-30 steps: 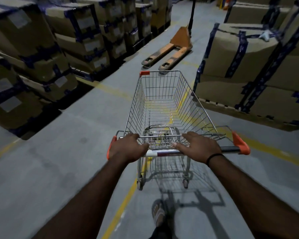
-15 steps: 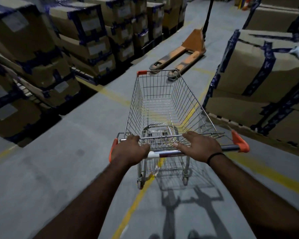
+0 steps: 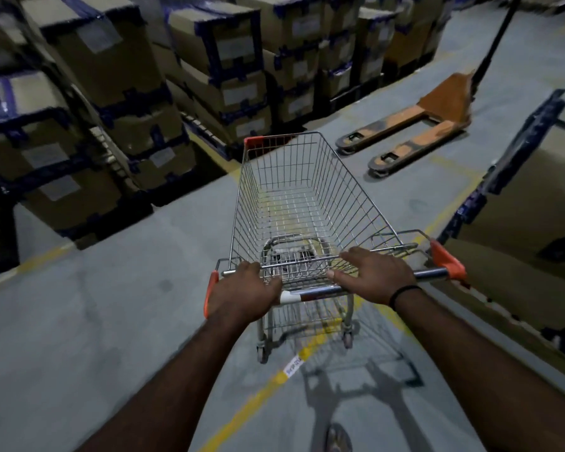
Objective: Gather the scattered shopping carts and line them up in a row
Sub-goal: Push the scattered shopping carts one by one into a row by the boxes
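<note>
2 hands grip 1 shopping cart (image 3: 307, 207) at its near handle bar (image 3: 320, 290). The left hand (image 3: 243, 293) is clenched around the bar close to its left orange end cap, fingers curled over the top. The right hand (image 3: 377, 275) lies over the bar further right, its fingers (image 3: 353, 256) spread forward onto the wire child-seat flap, so the grasp is looser; a dark band sits on that wrist. The cart's wire basket is empty and points toward the far middle of the scene, tilted slightly left, with an orange corner guard at its far-left rim.

The cart stands on a grey concrete floor (image 3: 111, 305), straddling a yellow line (image 3: 261, 389) that runs from near left to far right beneath its wheels. To the left, stacked cardboard boxes (image 3: 95, 109) with blue strapping form a wall; their near edge is apart from the cart's left side, with open floor between. To the right, 1 large strapped carton stack (image 3: 535, 197) sits near the handle's right end cap, leaving only a narrow gap there. At far right, an orange pallet jack (image 3: 415, 128) lies with its 2 forks pointing toward the cart, the tips just beyond the basket's far-right corner. Between the jack and the left boxes the aisle stays open beyond the cart's front edge.
</note>
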`<state>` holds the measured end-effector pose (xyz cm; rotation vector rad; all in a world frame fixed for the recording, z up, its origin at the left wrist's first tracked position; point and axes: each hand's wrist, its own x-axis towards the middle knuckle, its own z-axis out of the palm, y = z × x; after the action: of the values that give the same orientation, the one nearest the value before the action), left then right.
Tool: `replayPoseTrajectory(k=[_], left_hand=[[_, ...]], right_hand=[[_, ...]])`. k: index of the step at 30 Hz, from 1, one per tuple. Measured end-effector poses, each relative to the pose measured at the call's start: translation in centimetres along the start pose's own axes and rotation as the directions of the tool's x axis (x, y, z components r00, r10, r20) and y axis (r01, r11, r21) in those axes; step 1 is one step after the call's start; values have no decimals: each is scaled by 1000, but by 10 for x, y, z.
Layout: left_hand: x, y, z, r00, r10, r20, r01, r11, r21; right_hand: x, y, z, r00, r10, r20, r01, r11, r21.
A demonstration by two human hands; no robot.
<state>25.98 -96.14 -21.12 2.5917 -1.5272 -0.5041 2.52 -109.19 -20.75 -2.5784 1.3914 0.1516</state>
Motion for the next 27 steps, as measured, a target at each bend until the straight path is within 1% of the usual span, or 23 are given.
replayPoseTrajectory(k=[7,14,16,19,27], left_hand=[[53,31,-9,991,-131,-39,131,991,-22],[122,36,-26,974,-217,-62,214,975,-64],[146,33,-31,969,-238,-69,233,970,-72],[179,29,-40,965,-249,-83,244,967,-67],[263,20,-67,946,-313,-84,303,946,-111]], right_hand=[[96,33,-18,991,-127,31,127,992,-13],[188,35,-40,971,-240,18,240,971,-15],[218,32,-45,969,-246,29,247,969,-16],[262,28,-51,974,-219,50,219,976,4],[366,15,-73,954,-288,83,291,957,-23]])
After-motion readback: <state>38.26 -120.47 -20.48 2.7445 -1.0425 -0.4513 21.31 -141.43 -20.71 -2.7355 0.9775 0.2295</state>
